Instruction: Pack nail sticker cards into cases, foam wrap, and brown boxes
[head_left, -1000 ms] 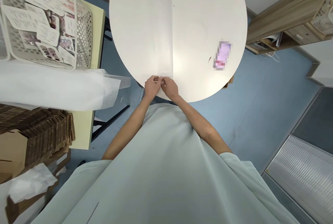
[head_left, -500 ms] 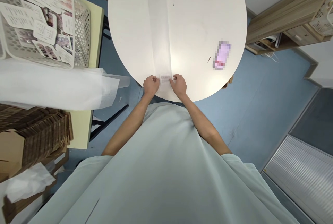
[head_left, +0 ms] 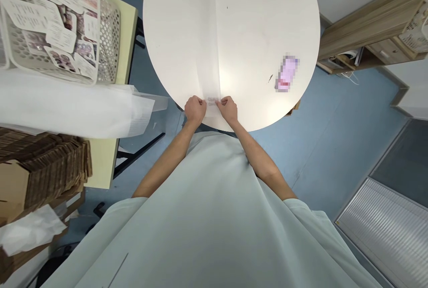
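Note:
A long strip of translucent packing film (head_left: pixel 209 51) lies down the white round table (head_left: pixel 261 20), its near end by the table's front edge. Under or inside that end is a small item (head_left: pixel 212 101), blurred by the film. My left hand (head_left: pixel 195 109) pinches the film's left edge between thumb and fingers, just left of the item. On the other side, the fingertips of my right hand (head_left: pixel 228 109) are closed on the right edge, close to the item. Both hands rest at the tabletop.
A side table (head_left: pixel 124 34) at left holds a white perforated basket (head_left: pixel 109 51) of carded packs, a pile of white film sheets (head_left: pixel 67 105) and stacked flat cardboard (head_left: pixel 56 167). A pixelated pink object (head_left: pixel 286 73) lies on the round table's right side. Wooden shelving (head_left: pixel 364 29) stands at right.
My right hand has shifted slightly left over the film's edge, closer to the small item. My left hand stays nearly in place, and the film's near end looks narrower.

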The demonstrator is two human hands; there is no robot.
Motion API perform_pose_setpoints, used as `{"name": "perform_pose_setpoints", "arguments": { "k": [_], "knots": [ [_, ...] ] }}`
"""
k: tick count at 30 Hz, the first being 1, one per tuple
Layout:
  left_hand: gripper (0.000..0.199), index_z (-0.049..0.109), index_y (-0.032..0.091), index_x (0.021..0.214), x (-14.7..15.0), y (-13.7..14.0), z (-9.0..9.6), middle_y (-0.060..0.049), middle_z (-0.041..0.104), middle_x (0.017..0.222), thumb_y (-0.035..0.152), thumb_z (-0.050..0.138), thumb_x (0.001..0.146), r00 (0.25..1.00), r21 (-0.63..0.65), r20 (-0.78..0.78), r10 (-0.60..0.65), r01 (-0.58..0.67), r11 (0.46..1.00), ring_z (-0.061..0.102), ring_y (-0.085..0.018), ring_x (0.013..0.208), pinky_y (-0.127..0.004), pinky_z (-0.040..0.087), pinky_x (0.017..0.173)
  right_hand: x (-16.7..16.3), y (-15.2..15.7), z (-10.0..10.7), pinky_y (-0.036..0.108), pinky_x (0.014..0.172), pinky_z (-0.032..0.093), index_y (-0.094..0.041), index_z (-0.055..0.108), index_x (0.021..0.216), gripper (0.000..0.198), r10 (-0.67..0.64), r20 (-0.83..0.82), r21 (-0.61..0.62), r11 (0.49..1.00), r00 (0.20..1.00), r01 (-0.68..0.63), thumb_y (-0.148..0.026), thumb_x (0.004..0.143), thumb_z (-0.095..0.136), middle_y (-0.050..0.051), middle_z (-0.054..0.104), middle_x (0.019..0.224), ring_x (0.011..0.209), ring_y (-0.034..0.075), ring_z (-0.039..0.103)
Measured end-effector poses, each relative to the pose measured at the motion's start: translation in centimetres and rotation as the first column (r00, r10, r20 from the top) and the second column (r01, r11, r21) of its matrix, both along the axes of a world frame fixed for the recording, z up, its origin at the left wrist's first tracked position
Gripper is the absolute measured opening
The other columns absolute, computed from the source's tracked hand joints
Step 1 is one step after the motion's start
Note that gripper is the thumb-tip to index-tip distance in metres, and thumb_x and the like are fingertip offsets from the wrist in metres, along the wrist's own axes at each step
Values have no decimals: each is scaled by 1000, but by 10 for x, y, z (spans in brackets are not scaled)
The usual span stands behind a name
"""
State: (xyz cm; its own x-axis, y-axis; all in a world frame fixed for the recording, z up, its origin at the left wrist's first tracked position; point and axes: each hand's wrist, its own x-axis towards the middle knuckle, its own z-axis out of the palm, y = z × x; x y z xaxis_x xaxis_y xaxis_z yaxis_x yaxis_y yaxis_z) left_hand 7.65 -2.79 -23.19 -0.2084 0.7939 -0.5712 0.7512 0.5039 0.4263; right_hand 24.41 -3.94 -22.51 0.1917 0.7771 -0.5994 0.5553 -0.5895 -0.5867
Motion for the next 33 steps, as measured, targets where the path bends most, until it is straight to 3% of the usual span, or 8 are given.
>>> {"name": "perform_pose_setpoints", "arguments": {
  "k": [4,10,15,20,22,28,30,33],
  "knots": [
    [33,65,21,134,3,2,3,-18,68,138,23,55,102,991,140,31,-132,127,982,65,-39,131,-60,52,117,0,0,-4,38,94,61,-27,59,104,22,-15,5,-8,1000,1000,15,-43,103,74,8,79,112,108,25,76],
    [48,65,20,149,-3,3,0,-20,61,159,20,39,108,828,318,145,-541,479,818,51,-39,156,-61,42,129,3,3,-6,39,96,60,-26,61,106,23,-29,0,-29,999,1000,29,-43,102,75,7,80,111,108,26,77],
    [60,53,16,167,-15,-17,-4,-22,53,172,25,44,108,754,368,174,-634,547,752,39,-37,170,-61,33,139,5,5,-3,40,100,60,-26,62,108,23,-41,-5,-34,999,999,40,-42,101,76,6,81,109,109,25,78],
    [87,38,10,176,-23,-30,-8,-27,37,183,55,62,105,684,439,112,-721,617,653,25,-44,176,-63,26,143,12,7,-12,40,100,61,-27,60,99,30,-87,-81,-26,996,993,85,-45,95,83,3,79,100,104,24,77],
    [89,38,11,176,-23,-28,-12,-27,36,183,51,67,102,668,433,82,-739,644,630,27,-44,175,-64,26,143,15,8,-16,39,97,62,-27,60,96,32,-97,-120,-17,995,988,96,-48,94,83,1,77,94,99,23,76],
    [84,48,16,171,-18,-16,-16,-23,53,174,11,59,88,726,392,80,-683,607,691,46,-40,166,-67,38,137,30,11,-12,40,91,63,-25,63,100,23,41,-157,7,999,987,-41,-47,107,67,3,76,91,87,23,75],
    [85,52,17,169,-15,-13,-13,-22,56,171,8,59,85,743,388,90,-663,587,711,49,-41,164,-67,41,135,37,9,-4,43,98,62,-24,66,114,17,181,-79,112,979,980,-172,-37,112,57,8,79,112,100,25,76],
    [75,59,16,161,-13,-9,-6,-21,60,166,10,59,86,763,378,97,-639,566,733,54,-41,159,-64,48,129,43,7,6,51,113,58,-23,65,136,30,446,84,258,854,891,-452,-23,110,49,15,68,154,135,31,66]
  ]
}}
